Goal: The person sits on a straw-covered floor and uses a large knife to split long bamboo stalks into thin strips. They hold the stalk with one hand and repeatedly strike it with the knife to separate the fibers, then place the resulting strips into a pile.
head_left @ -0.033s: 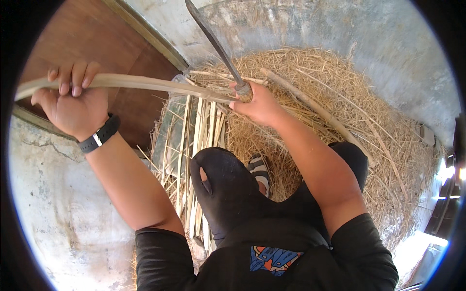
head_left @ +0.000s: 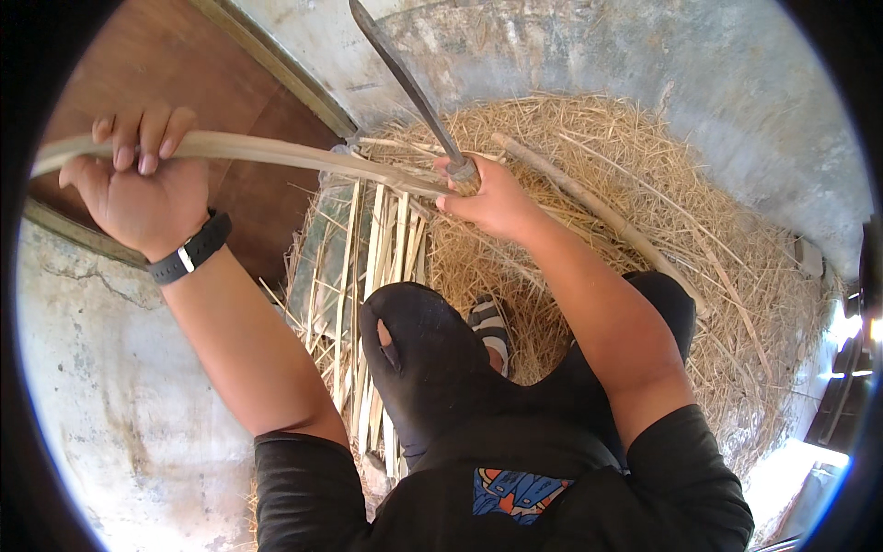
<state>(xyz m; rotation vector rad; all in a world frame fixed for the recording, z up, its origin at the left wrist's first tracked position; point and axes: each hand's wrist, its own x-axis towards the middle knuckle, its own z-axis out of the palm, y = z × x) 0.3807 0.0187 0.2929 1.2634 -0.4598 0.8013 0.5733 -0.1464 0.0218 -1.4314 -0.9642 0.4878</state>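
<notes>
Nothing has shifted since the earlier frame: left hand stays clenched on the pale bamboo strip, right hand grips the knife where blade meets strip. Strip spans between both hands above the straw; it looks light, springy, sharp-edged, best held well back from the blade.

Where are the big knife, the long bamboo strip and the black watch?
Knife (head_left: 405, 78), head view, on the middle of its long blade.
Bamboo strip (head_left: 276, 150), head view, on its pale middle stretch between the hands.
Watch (head_left: 190, 251), head view, on the black band around the wrist.
</notes>
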